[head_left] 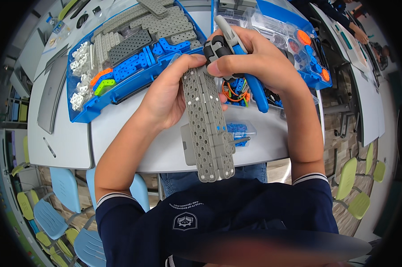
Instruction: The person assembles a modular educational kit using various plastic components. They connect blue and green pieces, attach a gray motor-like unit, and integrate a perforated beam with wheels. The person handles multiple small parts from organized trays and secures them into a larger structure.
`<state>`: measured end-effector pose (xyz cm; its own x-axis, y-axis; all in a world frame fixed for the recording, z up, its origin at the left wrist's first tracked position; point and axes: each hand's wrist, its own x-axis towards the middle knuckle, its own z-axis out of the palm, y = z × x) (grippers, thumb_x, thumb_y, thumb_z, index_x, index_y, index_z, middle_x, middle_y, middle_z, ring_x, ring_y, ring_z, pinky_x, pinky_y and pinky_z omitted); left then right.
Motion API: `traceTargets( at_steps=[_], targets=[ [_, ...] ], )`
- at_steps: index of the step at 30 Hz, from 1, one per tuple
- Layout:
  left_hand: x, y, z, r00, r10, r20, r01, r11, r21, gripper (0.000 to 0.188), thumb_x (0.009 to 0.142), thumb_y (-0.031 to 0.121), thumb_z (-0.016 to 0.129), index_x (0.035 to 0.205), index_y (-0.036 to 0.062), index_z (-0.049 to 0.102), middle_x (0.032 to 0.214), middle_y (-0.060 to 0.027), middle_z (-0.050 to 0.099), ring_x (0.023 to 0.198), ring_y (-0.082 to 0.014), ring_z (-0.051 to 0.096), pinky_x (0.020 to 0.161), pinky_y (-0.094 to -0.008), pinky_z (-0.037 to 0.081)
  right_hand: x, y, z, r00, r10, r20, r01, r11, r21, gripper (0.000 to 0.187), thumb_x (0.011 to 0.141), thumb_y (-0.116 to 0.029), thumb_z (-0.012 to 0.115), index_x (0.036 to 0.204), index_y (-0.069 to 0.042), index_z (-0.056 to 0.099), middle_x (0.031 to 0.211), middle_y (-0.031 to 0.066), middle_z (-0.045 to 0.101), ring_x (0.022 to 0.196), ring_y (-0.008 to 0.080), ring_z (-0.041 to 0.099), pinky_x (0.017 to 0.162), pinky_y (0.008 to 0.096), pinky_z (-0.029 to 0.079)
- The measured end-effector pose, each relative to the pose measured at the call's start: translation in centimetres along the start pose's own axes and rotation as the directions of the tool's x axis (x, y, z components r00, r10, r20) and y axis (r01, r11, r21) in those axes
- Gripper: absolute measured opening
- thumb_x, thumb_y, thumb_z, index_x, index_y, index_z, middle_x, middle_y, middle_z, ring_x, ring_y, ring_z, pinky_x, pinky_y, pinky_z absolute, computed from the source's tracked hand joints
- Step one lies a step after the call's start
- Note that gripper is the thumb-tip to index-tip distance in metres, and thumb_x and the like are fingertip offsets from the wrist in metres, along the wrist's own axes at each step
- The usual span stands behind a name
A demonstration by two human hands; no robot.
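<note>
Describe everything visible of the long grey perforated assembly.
The long grey assembly looks like plastic: beams full of round holes, joined lengthwise, with pale dots and small blue spots. A flat grey panel juts from its left side and a thin shaft from its right. It slants above the table, its near end passing the edge. The left hand grips its far part; the right hand is at its far end, contact unclear.

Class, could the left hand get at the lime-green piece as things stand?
Probably not without letting go: the left hand holds the grey assembly, though the lime-green piece lies uncovered in the blue case.
</note>
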<state>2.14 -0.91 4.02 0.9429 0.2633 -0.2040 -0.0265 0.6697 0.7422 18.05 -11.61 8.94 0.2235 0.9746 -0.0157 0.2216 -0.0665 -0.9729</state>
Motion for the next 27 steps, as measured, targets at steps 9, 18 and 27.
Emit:
traceTargets(
  at_steps=[9, 18, 27],
  targets=[
    [0.1, -0.1, -0.5, 0.999, 0.027, 0.016, -0.031, 0.970, 0.241, 0.039, 0.097, 0.032, 0.041, 0.113, -0.0017, 0.053, 0.095, -0.0176, 0.064, 0.084, -0.0339, 0.070, 0.078, -0.0565, 0.060, -0.4, 0.0, 0.0, 1.000, -0.016, -0.003, 0.015, 0.979, -0.205, 0.037, 0.072, -0.020, 0.080, 0.100, -0.003, 0.063, 0.079, -0.0007, 0.061, 0.073, 0.0074, 0.057, 0.068, 0.0228, 0.044],
    [-0.1, 0.1, -1.0, 0.994, -0.019, 0.111, -0.006, 0.974, 0.227, 0.034, 0.093, 0.023, 0.049, 0.110, -0.0046, 0.059, 0.093, -0.0171, 0.067, 0.081, -0.0300, 0.071, 0.075, -0.0471, 0.061, -1.8, -0.8, 0.6, 0.992, -0.084, 0.089, 0.090, 0.994, -0.065, 0.045, 0.066, -0.014, 0.083, 0.105, -0.005, 0.062, 0.085, -0.0004, 0.061, 0.079, 0.0096, 0.057, 0.075, 0.0244, 0.046],
    [-0.6, 0.0, -1.4, 0.971, -0.157, 0.179, 0.146, 0.986, 0.077, 0.035, 0.096, 0.025, 0.047, 0.109, -0.0040, 0.062, 0.097, -0.0153, 0.070, 0.084, -0.0235, 0.072, 0.076, -0.0379, 0.061, -2.3, -1.7, 0.0, 0.984, -0.062, 0.166, 0.090, 0.981, -0.169, 0.047, 0.062, -0.019, 0.082, 0.101, -0.004, 0.062, 0.083, 0.0004, 0.060, 0.078, 0.0097, 0.055, 0.073, 0.0241, 0.045]
  ],
)
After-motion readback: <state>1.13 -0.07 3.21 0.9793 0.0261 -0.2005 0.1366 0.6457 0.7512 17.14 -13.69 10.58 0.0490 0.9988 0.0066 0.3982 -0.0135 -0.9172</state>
